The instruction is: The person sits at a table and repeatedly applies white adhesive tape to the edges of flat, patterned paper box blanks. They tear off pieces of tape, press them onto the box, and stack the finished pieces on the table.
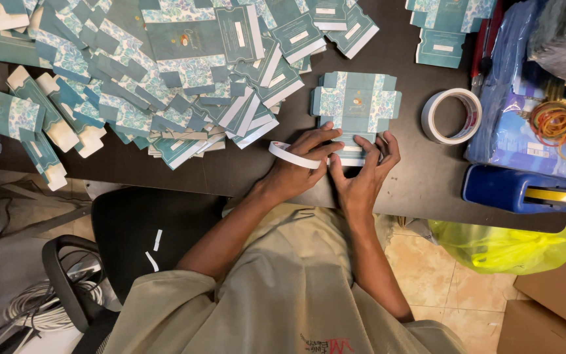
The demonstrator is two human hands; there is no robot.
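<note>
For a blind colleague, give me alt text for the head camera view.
Both hands press on a flat teal box blank at a dark table: left hand holds a tape roll, right hand beside it.

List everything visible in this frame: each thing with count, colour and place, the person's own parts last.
flat carton stack: one stack, teal with floral bands, table centre, under both hands
loose flat cartons: many, teal and white, heaped across table's left and top
small tape roll: one, white, in left hand
large tape roll: one, white, lying flat right of the stack
rubber bands: a bunch, orange and yellow, on blue packets at right
tape dispenser: one, blue, table's right edge
plastic bag: one, yellow, below table at right
table: one, dark
chair: one, black, lower left
left hand: holds small tape roll
right hand: fingers pressing the stack's near edge
</note>
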